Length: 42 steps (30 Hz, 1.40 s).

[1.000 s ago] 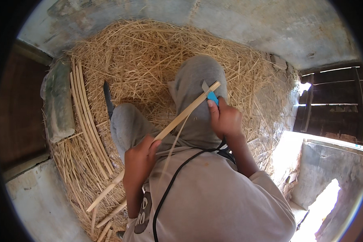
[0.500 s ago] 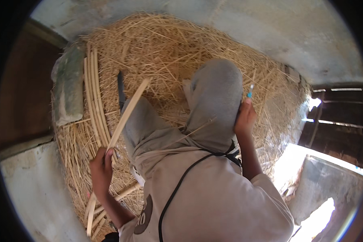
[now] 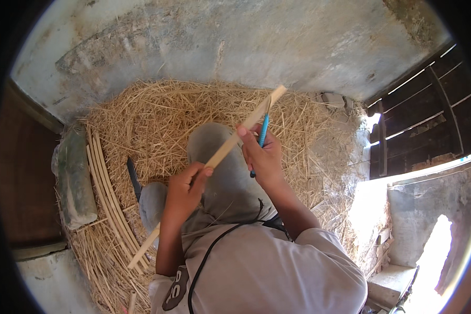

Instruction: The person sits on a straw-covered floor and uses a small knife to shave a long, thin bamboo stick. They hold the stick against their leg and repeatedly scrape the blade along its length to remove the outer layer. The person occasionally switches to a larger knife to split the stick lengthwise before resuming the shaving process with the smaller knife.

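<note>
A long pale bamboo strip [image 3: 222, 152] slants across my lap, its far end up and to the right, its near end low on the left. Around its middle, my left hand [image 3: 188, 188] is closed, thumb on top. Further up the strip, my right hand [image 3: 261, 154] pinches it between thumb and fingers. A slim blue pen-like tool [image 3: 264, 128] is also held in that hand, its thin tip up against the strip near the far end. The tool's exact kind cannot be made out.
Straw shavings [image 3: 157, 115] cover the floor. Several long bamboo strips [image 3: 107, 191] lie at the left beside a thick greenish log-like piece [image 3: 76, 178]. A dark blade [image 3: 134, 175] sticks out by my left knee. A concrete wall [image 3: 193, 47] stands ahead, dark slatted boards [image 3: 424, 120] at right.
My hands have come together over my lap. The left one brought the bamboo strip rightward; the right one moved inward with the blue tool and took hold of the strip. The view has tilted up.
</note>
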Each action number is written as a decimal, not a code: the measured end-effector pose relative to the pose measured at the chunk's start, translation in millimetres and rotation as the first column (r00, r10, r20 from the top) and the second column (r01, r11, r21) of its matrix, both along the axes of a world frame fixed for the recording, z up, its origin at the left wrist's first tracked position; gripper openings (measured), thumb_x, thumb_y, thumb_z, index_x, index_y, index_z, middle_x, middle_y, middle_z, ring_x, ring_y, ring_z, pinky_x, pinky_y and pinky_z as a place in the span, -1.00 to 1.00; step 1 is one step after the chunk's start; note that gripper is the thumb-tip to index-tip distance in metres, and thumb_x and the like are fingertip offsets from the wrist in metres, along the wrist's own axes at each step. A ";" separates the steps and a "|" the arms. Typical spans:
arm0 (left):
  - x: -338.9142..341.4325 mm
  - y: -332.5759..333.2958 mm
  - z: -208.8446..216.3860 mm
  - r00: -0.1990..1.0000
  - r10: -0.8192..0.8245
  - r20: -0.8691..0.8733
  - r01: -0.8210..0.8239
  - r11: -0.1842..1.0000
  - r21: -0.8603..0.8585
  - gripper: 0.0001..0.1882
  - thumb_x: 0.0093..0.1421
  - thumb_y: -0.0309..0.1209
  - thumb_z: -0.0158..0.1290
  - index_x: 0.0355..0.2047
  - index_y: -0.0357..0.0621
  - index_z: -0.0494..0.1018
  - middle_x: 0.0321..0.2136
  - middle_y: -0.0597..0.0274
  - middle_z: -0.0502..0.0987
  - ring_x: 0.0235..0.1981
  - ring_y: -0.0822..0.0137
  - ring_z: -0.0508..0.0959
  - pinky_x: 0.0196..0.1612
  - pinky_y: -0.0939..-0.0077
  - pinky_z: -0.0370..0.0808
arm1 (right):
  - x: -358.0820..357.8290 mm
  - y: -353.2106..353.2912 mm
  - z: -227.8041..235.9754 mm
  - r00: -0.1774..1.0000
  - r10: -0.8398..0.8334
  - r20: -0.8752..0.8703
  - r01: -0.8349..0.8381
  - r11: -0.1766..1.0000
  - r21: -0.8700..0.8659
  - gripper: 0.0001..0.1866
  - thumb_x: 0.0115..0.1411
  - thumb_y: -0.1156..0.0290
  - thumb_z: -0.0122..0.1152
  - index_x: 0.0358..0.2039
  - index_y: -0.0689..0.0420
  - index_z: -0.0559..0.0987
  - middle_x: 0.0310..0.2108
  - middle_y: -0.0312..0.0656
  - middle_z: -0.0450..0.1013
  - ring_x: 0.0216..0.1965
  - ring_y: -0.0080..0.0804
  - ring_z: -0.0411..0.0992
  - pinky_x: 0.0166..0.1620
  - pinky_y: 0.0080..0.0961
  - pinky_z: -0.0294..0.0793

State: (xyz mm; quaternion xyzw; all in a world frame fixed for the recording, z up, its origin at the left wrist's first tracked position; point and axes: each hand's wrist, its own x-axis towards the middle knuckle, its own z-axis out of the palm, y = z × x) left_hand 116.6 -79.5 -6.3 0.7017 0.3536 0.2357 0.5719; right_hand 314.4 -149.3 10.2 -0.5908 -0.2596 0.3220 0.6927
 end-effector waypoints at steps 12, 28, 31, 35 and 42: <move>-90.7 2.5 -52.6 0.892 0.291 -0.345 -0.185 0.933 0.307 -0.48 0.30 -0.04 0.26 -0.09 -0.33 0.55 -0.25 -0.03 0.62 -0.16 0.00 0.61 0.00 0.15 0.50 | 126.6 81.0 15.0 0.985 -0.090 0.145 0.071 0.989 0.133 -0.65 0.38 0.17 0.35 -0.30 0.24 0.58 -0.75 -0.44 0.17 -0.78 -0.67 0.13 -0.66 -0.62 0.06; -130.2 -65.3 -93.6 0.963 0.176 -0.205 -0.211 0.963 -0.168 -0.56 0.47 -0.15 0.13 -0.46 -0.26 0.52 -0.65 0.42 0.40 -0.55 0.59 0.33 -0.47 0.55 0.28 | 231.8 115.8 -30.3 0.774 -0.239 0.587 0.384 0.914 -0.134 -0.60 0.29 0.17 0.40 -0.16 0.29 0.57 -0.68 -0.33 0.28 -0.61 -0.34 0.36 -0.46 -0.26 0.37; -123.0 -68.5 -97.4 0.966 0.194 -0.168 -0.230 0.945 -0.233 -0.55 0.47 -0.14 0.12 -0.47 -0.24 0.52 -0.65 0.45 0.38 -0.55 0.59 0.32 -0.47 0.55 0.28 | 153.4 63.1 -94.0 0.510 0.101 0.854 0.453 0.812 -0.367 -0.45 0.15 0.13 0.54 -0.13 0.20 0.40 -0.44 -0.05 0.45 -0.40 -0.11 0.49 -0.30 -0.14 0.49; -116.8 -73.1 -91.2 0.970 0.191 -0.150 -0.226 0.935 -0.273 -0.53 0.47 -0.10 0.11 -0.47 -0.22 0.52 -0.65 0.46 0.36 -0.55 0.60 0.31 -0.47 0.56 0.25 | 66.9 20.4 -135.4 0.578 0.298 0.760 0.454 0.657 -0.602 -0.37 0.21 0.27 0.47 0.07 0.18 0.24 -0.42 0.02 0.53 -0.35 0.16 0.59 -0.26 0.04 0.52; -102.4 -63.3 -83.2 0.951 0.279 -0.135 -0.310 0.864 -0.398 -0.50 0.48 -0.02 0.07 -0.48 -0.15 0.50 -0.66 0.49 0.35 -0.61 0.62 0.29 -0.52 0.63 0.21 | 22.7 -35.8 -86.4 0.742 0.066 0.667 0.224 0.914 -0.340 -0.55 0.17 0.52 0.39 -0.13 0.15 0.25 -0.49 -0.16 0.41 -0.50 -0.23 0.47 -0.39 -0.27 0.44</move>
